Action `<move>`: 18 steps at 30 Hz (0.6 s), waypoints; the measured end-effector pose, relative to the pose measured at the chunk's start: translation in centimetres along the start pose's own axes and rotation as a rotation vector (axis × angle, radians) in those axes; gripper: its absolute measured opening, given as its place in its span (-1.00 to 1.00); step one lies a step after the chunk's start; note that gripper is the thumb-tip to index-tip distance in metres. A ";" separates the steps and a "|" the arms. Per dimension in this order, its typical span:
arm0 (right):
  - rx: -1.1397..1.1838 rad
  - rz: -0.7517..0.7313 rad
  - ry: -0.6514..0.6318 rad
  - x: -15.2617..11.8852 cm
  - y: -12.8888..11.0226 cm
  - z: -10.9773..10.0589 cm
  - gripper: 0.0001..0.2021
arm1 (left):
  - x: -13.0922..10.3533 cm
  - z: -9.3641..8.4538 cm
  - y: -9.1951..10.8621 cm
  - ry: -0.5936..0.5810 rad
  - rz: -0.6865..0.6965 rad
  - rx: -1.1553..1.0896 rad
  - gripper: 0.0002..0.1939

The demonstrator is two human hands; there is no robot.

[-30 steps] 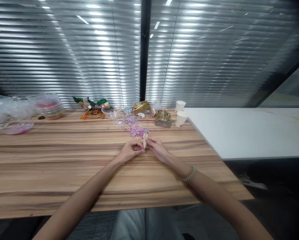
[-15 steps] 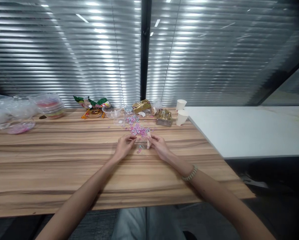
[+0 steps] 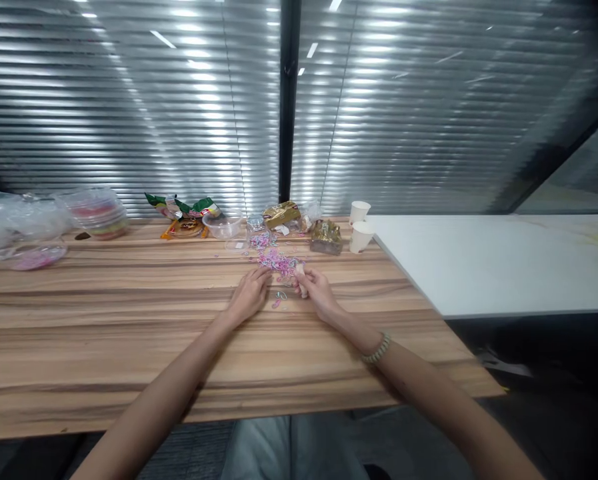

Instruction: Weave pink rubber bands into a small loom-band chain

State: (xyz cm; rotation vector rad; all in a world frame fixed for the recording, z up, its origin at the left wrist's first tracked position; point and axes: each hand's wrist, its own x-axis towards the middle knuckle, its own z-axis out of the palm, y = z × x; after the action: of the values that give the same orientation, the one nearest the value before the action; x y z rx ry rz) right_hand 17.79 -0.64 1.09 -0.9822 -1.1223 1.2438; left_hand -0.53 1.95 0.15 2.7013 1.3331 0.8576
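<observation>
My right hand point(image 3: 316, 290) pinches a small cream-coloured piece point(image 3: 301, 280) between thumb and fingers; its exact kind is too small to make out. My left hand point(image 3: 250, 292) is palm down on the wooden table, fingers reaching forward and lightly bent at the near left edge of a pile of small pink, purple and pale rings point(image 3: 277, 262). Its thumb is mostly hidden, and nothing shows in its grasp. A few loose pink and teal loops point(image 3: 279, 295) lie between my hands. Behind the pile, a clear jar point(image 3: 259, 235) contains more of these pieces.
Near the jar are a clear bowl point(image 3: 223, 227), a green snack packet point(image 3: 199, 205) and gold-coloured wrappers point(image 3: 326, 237). Two white paper cups point(image 3: 361, 237) stand at the right. Stacked plastic tubs point(image 3: 99, 213) are at the far left. A white table point(image 3: 503, 267) adjoins this one.
My left hand has turned more palm down, and its fingers have moved onto the pile's edge. The cream piece in my right hand has tilted slightly.
</observation>
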 end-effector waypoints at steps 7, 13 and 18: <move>-0.057 0.028 -0.022 -0.1 -0.1 0.2 -0.66 | 0.8 0.1 -0.4 -0.111 0.089 0.158 -0.64; -0.084 0.025 -0.041 -0.2 -0.2 0.2 -0.65 | 0.6 0.8 -0.8 -0.112 0.066 0.164 -0.62; -0.112 -0.011 -0.024 0.1 0.6 0.0 -0.67 | 0.4 0.3 -0.5 -0.060 0.083 0.087 -0.62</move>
State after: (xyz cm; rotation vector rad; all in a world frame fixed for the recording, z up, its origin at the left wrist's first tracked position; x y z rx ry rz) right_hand 17.68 -0.49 0.51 -1.0452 -1.2253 1.1975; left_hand -0.58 2.67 -0.02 2.8423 1.2835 0.7337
